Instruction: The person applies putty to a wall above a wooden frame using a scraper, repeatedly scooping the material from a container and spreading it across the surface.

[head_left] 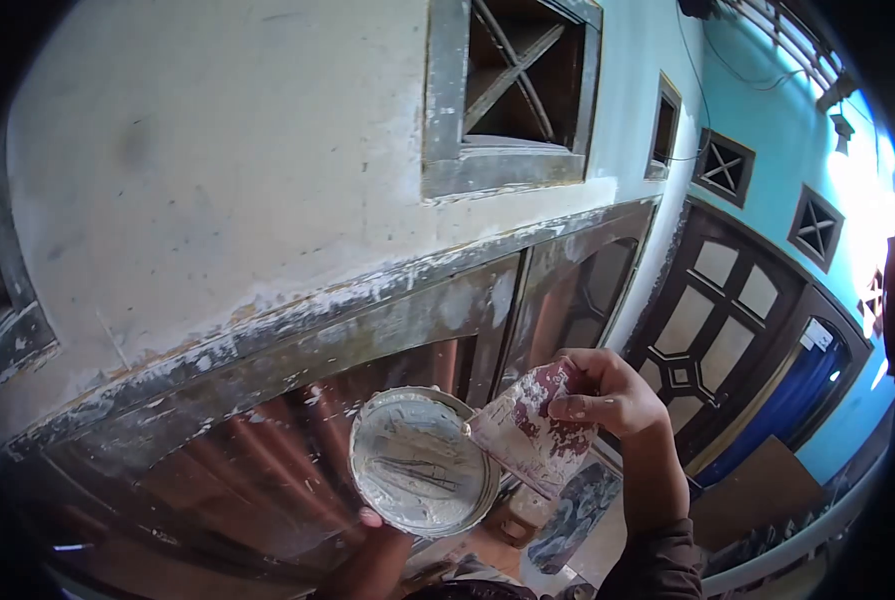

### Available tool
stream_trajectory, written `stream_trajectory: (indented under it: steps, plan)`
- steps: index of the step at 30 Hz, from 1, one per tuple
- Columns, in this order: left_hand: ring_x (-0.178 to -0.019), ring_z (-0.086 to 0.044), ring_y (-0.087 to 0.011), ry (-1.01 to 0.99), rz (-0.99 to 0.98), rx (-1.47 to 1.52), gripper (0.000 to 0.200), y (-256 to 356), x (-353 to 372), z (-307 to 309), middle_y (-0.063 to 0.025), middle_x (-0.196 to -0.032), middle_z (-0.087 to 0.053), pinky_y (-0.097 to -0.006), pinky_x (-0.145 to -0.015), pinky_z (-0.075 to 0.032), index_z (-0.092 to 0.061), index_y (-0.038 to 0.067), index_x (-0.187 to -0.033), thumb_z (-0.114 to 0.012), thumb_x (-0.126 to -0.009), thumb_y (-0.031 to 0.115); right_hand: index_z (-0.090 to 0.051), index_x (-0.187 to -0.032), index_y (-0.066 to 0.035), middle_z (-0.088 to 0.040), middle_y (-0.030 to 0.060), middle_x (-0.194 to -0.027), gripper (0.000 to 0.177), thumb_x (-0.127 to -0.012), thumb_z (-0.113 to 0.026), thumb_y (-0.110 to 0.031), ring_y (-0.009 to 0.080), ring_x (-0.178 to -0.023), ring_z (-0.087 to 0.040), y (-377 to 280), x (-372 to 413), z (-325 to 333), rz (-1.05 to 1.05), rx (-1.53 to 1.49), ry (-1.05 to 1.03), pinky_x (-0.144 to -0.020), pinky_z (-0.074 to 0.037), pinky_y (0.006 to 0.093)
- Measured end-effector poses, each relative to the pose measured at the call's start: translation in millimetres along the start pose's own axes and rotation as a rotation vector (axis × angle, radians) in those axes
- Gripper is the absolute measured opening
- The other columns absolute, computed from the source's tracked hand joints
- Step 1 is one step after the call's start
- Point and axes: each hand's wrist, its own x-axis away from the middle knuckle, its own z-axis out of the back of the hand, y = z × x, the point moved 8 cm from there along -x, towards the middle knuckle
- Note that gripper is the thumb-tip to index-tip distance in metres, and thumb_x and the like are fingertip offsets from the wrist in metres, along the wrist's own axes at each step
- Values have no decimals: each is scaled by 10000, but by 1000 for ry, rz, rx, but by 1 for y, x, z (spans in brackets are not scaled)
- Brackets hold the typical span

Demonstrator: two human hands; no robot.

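Observation:
My left hand [385, 545] holds a round tub of putty [422, 460] from below, its thumb at the lower left rim and its other fingers hidden. Pale putty with scrape marks covers the inside of the tub. Pinched between the thumb and fingers of my right hand [615, 392] is a flat, dark red putty scraper [542, 425], caked with dried white putty. One corner of its blade overlaps the tub's right rim in this view.
In front runs a pale, patched wall [227, 150] with a vent frame [507, 170]. Below it are worn wooden window frames [387, 310] over reddish curtains. Dark panelled doors [707, 300] and a blue curtain [767, 420] stand at right. Boxes and sheets lie below.

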Motion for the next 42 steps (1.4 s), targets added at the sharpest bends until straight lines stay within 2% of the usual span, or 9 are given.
stream_trajectory:
  steps: [6,10,14,17,21,30,32,33,42]
  plan:
    - [-1428,-262,-500,-34,4,22,1283,-23,-34,-13,-149,-1603,-237,-700,-1142,-256,-178,189,-1578,-834,-597,691,-604,-1136,3,-666,24,-993,244,-920,-696,-65,79,-901,-620,21,1,62,160,-254,134,-786,-497,243]
    - [-1397,-238,-576,-112,47,20,1303,-11,-57,-33,-281,-1573,-207,-770,-1056,-299,-166,56,-1562,-803,-631,708,-574,-1115,-17,-646,14,-978,211,-922,-658,-10,80,-925,-614,27,-4,110,384,-203,369,-824,-493,246]
    - [-1389,-217,-602,-191,-82,41,1327,8,-71,-61,-376,-1539,-158,-785,-1002,-343,-129,4,-1552,-832,-639,663,-545,-1080,5,-674,86,-1003,239,-872,-554,124,165,-971,-651,21,-7,136,483,339,691,-848,-515,291]
    - [-1390,-194,-619,-85,-67,-9,1367,14,-71,-57,-421,-1530,-88,-782,-992,-352,-51,70,-1573,-867,-623,618,-610,-1107,20,-679,224,-1167,262,-855,-588,89,375,-1116,-645,-3,-5,127,1039,987,836,-927,-512,404]
    - [-1396,-181,-619,-75,-90,-83,1363,16,-67,-57,-407,-1540,-81,-777,-1001,-351,-57,102,-1580,-867,-616,626,-657,-1206,-80,-630,167,-1308,403,-815,-753,-53,353,-1222,-596,11,-41,122,1174,1311,885,-992,-443,475]
    - [-1400,-169,-619,-40,-195,-224,1354,16,-64,-56,-359,-1571,-74,-772,-1013,-347,-67,128,-1585,-854,-614,647,-643,-1295,-143,-571,109,-1415,591,-752,-607,84,353,-1380,-457,45,-103,143,1079,1245,845,-1143,-262,506]
    - [-1405,-162,-613,-81,-327,-257,1337,21,-67,-57,-269,-1613,-62,-771,-1029,-334,-86,138,-1586,-829,-617,683,-652,-1283,-146,-571,99,-1419,547,-776,-626,59,348,-1383,-456,50,-106,143,1077,1251,860,-1142,-266,508]
    - [-1422,-161,-591,-52,-322,-203,1343,23,-68,-49,-217,-1625,-116,-757,-1105,-232,-166,142,-1582,-842,-563,698,-653,-1281,-146,-571,100,-1419,532,-785,-633,45,349,-1383,-455,53,-106,142,1073,1256,865,-1144,-264,506]
    - [-1436,-148,-569,-13,-239,-313,1398,22,-59,-41,-237,-1618,-117,-748,-1106,-245,-129,120,-1584,-846,-538,710,-665,-1224,-122,-641,117,-1315,446,-808,-687,37,362,-1324,-520,40,-85,140,1189,1172,935,-1126,-304,505]
